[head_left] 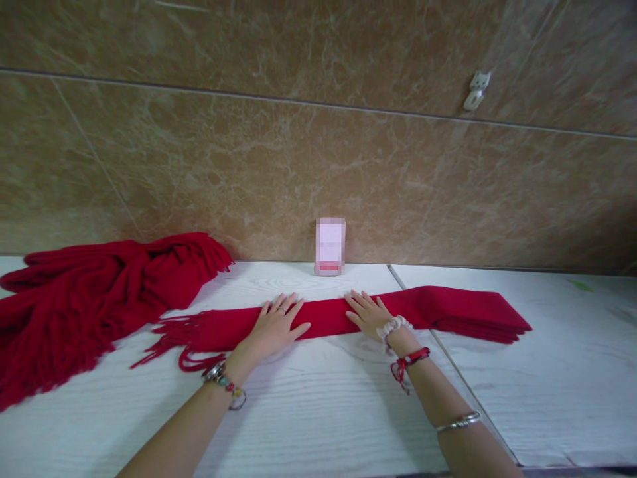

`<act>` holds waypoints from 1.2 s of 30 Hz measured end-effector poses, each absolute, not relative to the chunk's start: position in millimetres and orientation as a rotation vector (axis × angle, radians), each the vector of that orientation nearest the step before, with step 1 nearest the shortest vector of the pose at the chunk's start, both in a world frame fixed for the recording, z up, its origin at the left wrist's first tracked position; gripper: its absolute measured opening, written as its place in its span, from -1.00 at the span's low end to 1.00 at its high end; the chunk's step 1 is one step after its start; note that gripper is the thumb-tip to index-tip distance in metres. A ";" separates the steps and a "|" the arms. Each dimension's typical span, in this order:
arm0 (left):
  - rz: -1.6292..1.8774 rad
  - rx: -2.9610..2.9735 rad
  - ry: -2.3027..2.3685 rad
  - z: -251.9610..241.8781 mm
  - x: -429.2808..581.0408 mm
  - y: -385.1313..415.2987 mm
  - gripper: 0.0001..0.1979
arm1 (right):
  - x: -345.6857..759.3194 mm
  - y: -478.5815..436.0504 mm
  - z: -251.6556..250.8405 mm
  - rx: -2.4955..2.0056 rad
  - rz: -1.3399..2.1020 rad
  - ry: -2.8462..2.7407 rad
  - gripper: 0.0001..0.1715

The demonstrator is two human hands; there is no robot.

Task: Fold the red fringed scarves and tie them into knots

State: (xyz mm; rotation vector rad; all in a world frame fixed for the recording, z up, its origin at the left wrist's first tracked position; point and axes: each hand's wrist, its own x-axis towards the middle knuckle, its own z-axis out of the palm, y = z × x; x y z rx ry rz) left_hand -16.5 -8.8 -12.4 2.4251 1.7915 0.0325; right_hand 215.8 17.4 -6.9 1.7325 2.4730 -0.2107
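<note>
A red fringed scarf [323, 318] lies in a long narrow strip across the white surface. Its right part is folded into several stacked layers, and the tassels spread out at its left end. My left hand [279, 322] rests flat on the strip left of centre, fingers spread. Palm down, my right hand [369, 315] lies on the same strip farther right, its fingers also apart. Neither hand grips the cloth. Beside the tassels, a loose heap of red fringed cloth [144, 282] sits at the left.
A phone-like pink and white object [330, 245], its face blurred, stands against the brown marbled tile wall [249, 166]. The white wood-grain tabletop [318, 411] has a seam running right of my right hand. A small white cat-shaped hook [478, 89] is on the wall.
</note>
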 end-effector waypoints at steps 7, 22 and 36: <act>0.034 2.404 1.917 -12.1 -16.3 -15.7 -0.39 | 217.8 17.9 -5.1 1.912 -0.114 2.447 -0.43; -0.028 2.407 1.833 -6.8 -13.4 -19.0 -0.42 | 233.7 22.9 -6.1 1.908 -0.141 2.328 -0.43; -0.006 2.436 1.780 -8.9 -15.1 -17.3 -0.41 | 209.8 13.8 -5.4 1.633 -0.248 2.567 -0.42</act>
